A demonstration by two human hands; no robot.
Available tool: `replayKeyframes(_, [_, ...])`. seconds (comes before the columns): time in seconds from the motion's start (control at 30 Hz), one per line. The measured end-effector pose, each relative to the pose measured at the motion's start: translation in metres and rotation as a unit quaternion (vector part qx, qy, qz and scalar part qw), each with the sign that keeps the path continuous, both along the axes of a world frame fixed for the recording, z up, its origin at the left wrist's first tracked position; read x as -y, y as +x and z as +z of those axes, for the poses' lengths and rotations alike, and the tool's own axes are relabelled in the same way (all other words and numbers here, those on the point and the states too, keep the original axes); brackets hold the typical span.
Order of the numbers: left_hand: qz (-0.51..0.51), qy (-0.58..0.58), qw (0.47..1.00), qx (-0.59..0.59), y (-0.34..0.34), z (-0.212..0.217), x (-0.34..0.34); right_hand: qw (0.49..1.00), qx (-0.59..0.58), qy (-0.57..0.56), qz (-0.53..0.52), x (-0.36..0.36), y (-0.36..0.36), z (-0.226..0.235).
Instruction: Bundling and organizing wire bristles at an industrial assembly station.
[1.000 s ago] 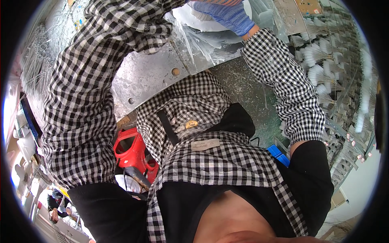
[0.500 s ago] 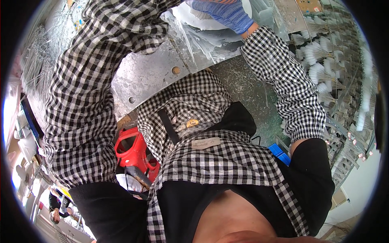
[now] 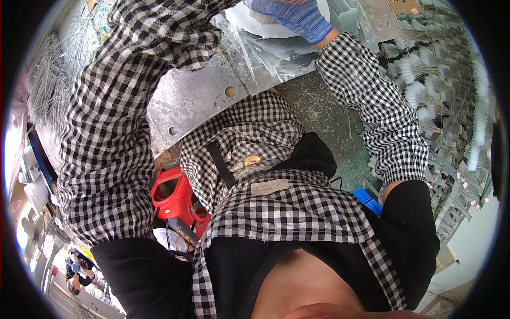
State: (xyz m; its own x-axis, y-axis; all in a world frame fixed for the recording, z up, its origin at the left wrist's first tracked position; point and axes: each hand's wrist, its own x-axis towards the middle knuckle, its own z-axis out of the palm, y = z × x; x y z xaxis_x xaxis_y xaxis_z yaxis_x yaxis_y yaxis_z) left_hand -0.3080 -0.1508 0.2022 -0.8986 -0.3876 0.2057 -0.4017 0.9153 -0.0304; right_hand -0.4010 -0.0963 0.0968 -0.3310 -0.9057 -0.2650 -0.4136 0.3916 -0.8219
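Note:
My right hand [image 3: 295, 18], in a blue knitted glove with a bit of orange on it, reaches to the top edge of the picture. It lies over a white round surface [image 3: 244, 20], and its fingers are cut off or hidden there. Whitish translucent streaks [image 3: 265, 56] are smeared around that surface and hang over the near edge of a metal plate [image 3: 194, 98] with round holes. Beyond the checked left sleeve [image 3: 109, 117], which runs up to the top edge, my left hand is out of the picture.
Bundles of thin stalks with white brush-like tips [image 3: 425, 69] fill the right side. Fine wire-like strands [image 3: 48, 80] lie at far left. Near my lap are a red plastic object [image 3: 172, 199] and a blue plastic piece [image 3: 366, 201]. Another person [image 3: 74, 274] is far off at lower left.
The gloved right hand has shifted very slightly at the top edge. My right sleeve moved a little, and the distant person has changed posture.

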Motion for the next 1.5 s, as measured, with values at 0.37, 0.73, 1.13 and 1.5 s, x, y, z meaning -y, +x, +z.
replayKeyframes(0.37, [0.009, 0.063, 0.998, 0.031, 0.0, 0.008, -0.001, 0.995, -0.021, -0.044, 0.089, 0.013, -0.035, -0.044])
replayKeyframes(0.73, [-0.034, -0.014, 0.918, -0.395, 0.02, -0.013, -0.01, 0.96, -0.191, -0.039, 0.203, 0.028, -0.082, -0.069])
replayKeyframes(1.13, [0.226, 0.053, 0.924, -0.304, 0.139, -0.033, -0.085, 0.787, -0.044, -0.296, 0.539, 0.026, 0.044, -0.018])
replayKeyframes(1.5, [0.342, 0.121, 0.916, 0.171, 0.196, -0.07, -0.084, 0.678, -0.446, -0.283, 0.51, 0.12, 0.155, -0.034])
